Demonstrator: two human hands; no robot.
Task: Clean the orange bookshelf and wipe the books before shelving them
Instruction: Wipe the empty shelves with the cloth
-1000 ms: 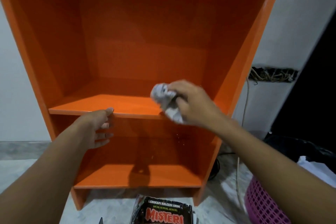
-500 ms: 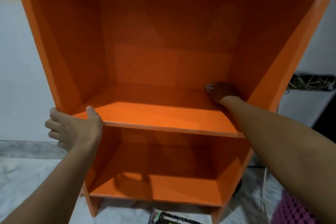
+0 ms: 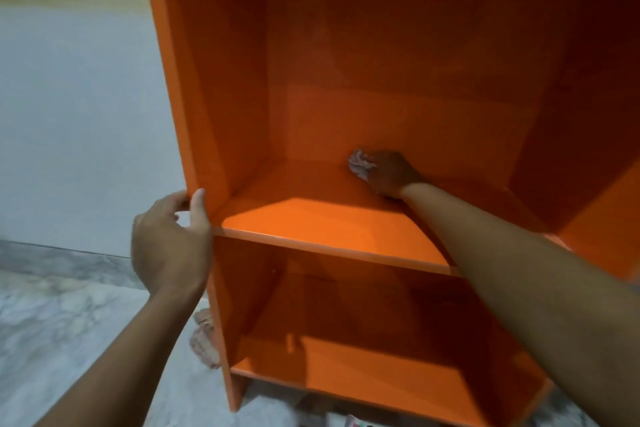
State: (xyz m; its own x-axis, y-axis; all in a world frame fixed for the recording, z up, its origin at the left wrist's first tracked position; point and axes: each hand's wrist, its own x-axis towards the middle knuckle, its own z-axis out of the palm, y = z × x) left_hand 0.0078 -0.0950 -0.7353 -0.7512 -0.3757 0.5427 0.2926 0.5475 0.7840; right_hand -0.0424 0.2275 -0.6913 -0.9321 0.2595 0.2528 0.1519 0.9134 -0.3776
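Note:
The orange bookshelf [image 3: 214,87] fills most of the head view, with nothing on its shelves. My right hand [image 3: 389,174] reaches deep onto the middle shelf [image 3: 329,229] and presses a crumpled white cloth [image 3: 360,163] against the shelf board near the back panel. My left hand [image 3: 171,246] grips the front edge of the bookshelf's left side panel, thumb on the inside face, at the height of the middle shelf. A sliver of a book cover [image 3: 356,421] shows on the floor under the bookshelf.
A white wall [image 3: 79,114] stands left of the bookshelf above a marble-patterned floor [image 3: 62,333]. A pinkish rag or foot-like shape [image 3: 206,340] lies on the floor beside the left panel, partly hidden.
My right hand slid the cloth leftward along the back of the middle shelf from the right corner. My left hand stayed on the left panel; the view moved rightward and closer.

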